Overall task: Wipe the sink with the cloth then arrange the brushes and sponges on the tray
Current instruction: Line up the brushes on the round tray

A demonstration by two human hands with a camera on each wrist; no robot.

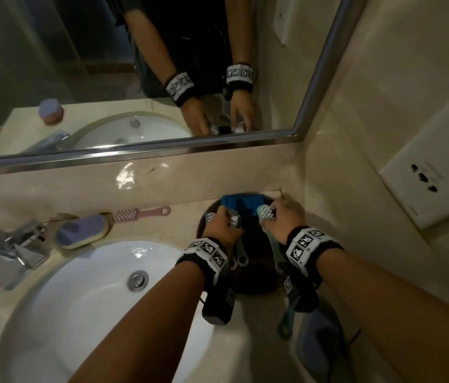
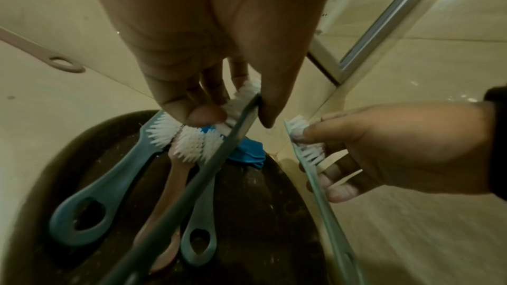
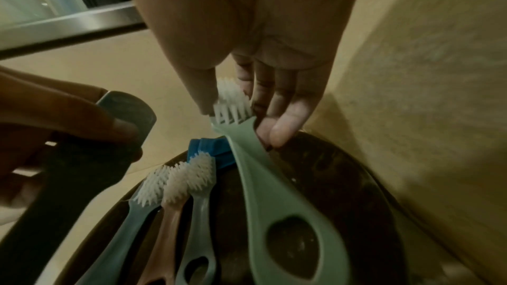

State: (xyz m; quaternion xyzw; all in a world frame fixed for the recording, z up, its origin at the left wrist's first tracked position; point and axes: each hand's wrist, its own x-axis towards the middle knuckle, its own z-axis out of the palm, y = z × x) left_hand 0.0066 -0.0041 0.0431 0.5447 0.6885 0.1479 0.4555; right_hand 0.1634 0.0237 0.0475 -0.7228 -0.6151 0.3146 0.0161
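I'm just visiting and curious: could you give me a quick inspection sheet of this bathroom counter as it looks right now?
Surface: beige counter, white sink.
Job's things: dark tray holding three brushes and blue cloth.
Clutter: pink brush and purple sponge behind the sink.
Hands: left hand pinches a dark brush; right hand pinches a green brush.
Cables: nothing seen.
Surroundings: mirror, tap, wall socket.

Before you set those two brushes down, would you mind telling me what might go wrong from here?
1. The left hand pinches its dark brush above three brushes lying side by side on the tray; lowering it could knock them askew.
2. The right hand holds the green brush by its bristle end near the wall, so the long handle may swing into the others or overhang the tray's rim.
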